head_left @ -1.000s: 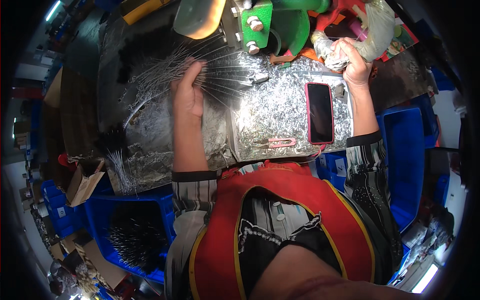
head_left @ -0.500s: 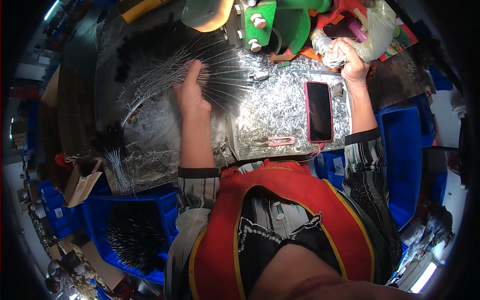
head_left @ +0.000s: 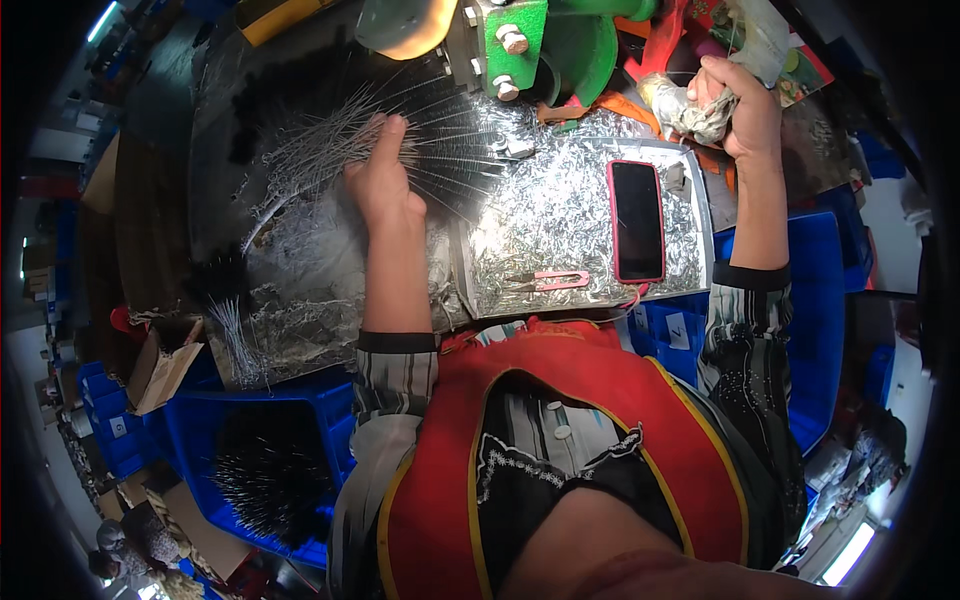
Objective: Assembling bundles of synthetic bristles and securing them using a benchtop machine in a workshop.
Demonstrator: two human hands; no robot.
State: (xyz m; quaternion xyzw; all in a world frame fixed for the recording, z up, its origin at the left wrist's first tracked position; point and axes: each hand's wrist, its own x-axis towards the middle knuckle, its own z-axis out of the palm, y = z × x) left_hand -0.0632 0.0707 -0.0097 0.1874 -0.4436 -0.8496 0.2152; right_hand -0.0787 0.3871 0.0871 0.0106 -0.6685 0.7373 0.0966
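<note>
My left hand (head_left: 385, 180) is closed around a fanned bundle of thin wire brushes (head_left: 310, 150). Their pale wire stems spread to the left, and dark bristled ends reach right toward the machine. At the upper right my right hand (head_left: 745, 105) wraps round a lever handle bound in dirty whitish cloth (head_left: 690, 108). A green machine (head_left: 520, 45) with silver bolts stands between the hands at the far edge. Below it lies a shallow tray (head_left: 560, 230) strewn with shiny metal clippings. A phone with a pink case (head_left: 638, 220) and pink thread snips (head_left: 550, 280) rest on the clippings.
A pile of black brushes (head_left: 275, 105) covers the far left of the bench. A smaller bunch (head_left: 232, 335) sits at its near left edge. Blue bins flank me; the left bin (head_left: 345, 420) holds more black brushes. A cardboard box (head_left: 165, 365) stands beside it.
My right hand has moved right and slightly nearer, with the cloth-bound handle shifting along with it. My left hand and its brushes have hardly moved.
</note>
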